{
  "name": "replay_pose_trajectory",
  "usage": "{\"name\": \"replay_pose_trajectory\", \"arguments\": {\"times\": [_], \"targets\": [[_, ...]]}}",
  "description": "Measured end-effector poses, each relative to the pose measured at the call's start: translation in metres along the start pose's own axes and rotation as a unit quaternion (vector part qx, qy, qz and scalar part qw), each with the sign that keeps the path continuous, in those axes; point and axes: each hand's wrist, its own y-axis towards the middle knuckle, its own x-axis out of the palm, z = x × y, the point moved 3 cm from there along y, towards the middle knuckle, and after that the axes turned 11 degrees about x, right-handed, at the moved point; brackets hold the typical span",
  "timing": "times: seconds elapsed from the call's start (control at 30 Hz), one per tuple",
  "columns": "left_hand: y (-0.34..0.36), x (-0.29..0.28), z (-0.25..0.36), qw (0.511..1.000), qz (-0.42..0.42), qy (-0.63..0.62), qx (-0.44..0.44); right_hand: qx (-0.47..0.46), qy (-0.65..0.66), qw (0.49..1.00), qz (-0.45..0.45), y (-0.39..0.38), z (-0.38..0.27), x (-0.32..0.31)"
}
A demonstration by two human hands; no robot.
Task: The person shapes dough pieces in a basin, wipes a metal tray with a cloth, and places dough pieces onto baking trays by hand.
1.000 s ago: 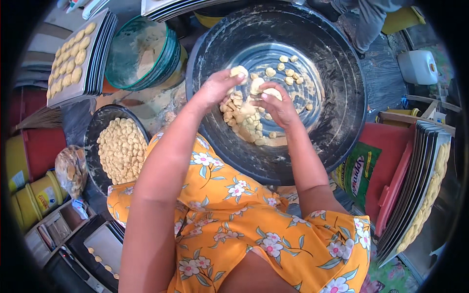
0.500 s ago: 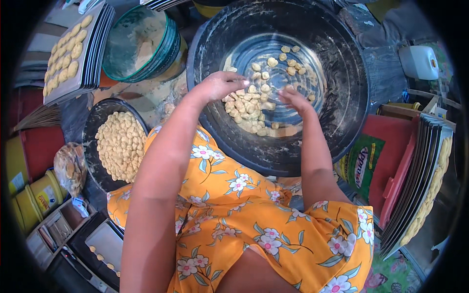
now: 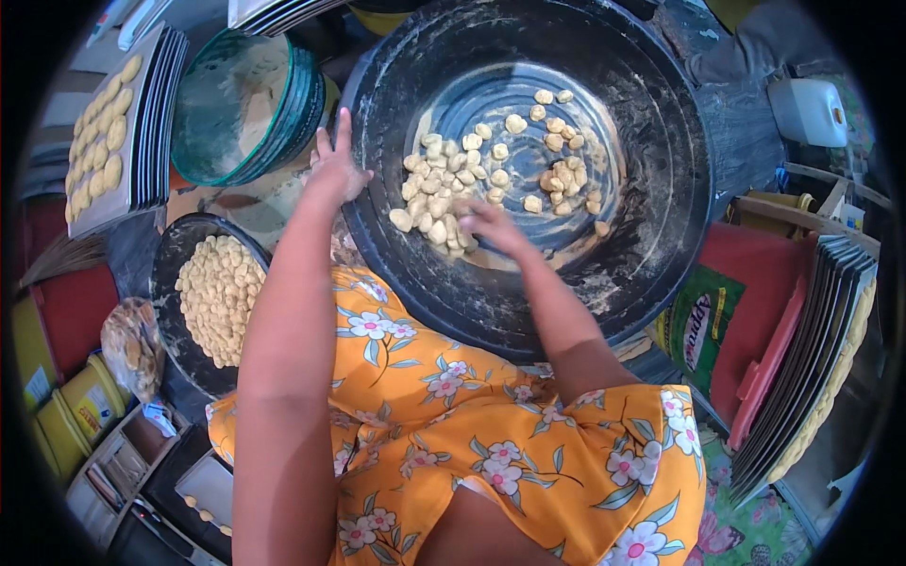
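In front of me sits a wide black basin (image 3: pixel 651 245), dusted with flour. A pile of small dough pieces (image 3: pixel 436 187) lies in its left part. Toward the right are a small heap of dough pieces (image 3: pixel 564 176) and several scattered ones. My right hand (image 3: pixel 498 226) reaches over the near right side of the pile, its somewhat blurred fingers stretched toward the pieces; I see nothing held. My left hand (image 3: pixel 337 172) is outside the pile at the basin's left rim, fingers spread and holding nothing. Whether it touches the rim I cannot tell.
On the left, a round black tub (image 3: pixel 173 274) holds many dough pieces (image 3: pixel 220 297). Behind it stands a green bucket (image 3: pixel 212 118) with flour inside. Stacked trays (image 3: pixel 151 123) rise at far left, and more stacked trays (image 3: pixel 802 349) stand right. A white jerrycan (image 3: pixel 807 113) is at back right.
My left hand has moved left, out of the basin to its rim. My right hand has moved left and nearer, to the pile. A small heap now shows where my right hand was.
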Motion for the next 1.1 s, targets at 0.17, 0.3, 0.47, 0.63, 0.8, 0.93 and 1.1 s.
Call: {"name": "replay_pose_trajectory", "arguments": {"times": [0.17, 0.3, 0.47, 0.63, 0.8, 0.93, 1.1], "targets": [[0.015, 0.001, 0.046, 0.999, -0.038, 0.017, 0.021, -0.017, -0.052, 0.828, 0.558, -0.042, 0.11, -0.217], [0.015, 0.001, 0.038, 0.998, -0.039, -0.024, 0.041, 0.021, -0.228, 0.765, 0.602, -0.023, 0.063, -0.24], [0.016, 0.003, 0.036, 0.997, -0.053, -0.051, 0.021, 0.196, -0.439, 0.767, 0.424, 0.015, 0.016, -0.213], [0.008, -0.002, 0.026, 0.998, -0.05, -0.037, 0.018, 0.212, 0.037, 0.968, 0.128, 0.002, -0.021, -0.225], [0.018, -0.003, 0.058, 0.997, -0.068, -0.023, 0.04, 0.102, 0.198, 0.862, 0.456, 0.053, 0.055, -0.372], [0.016, 0.0, 0.044, 0.997, -0.073, -0.013, 0.018, 0.195, -0.153, 0.801, 0.545, 0.123, -0.007, -0.285], [0.011, -0.004, 0.038, 0.998, -0.062, -0.02, 0.024, 0.024, -0.508, 0.817, 0.272, 0.133, -0.057, -0.084]]}}
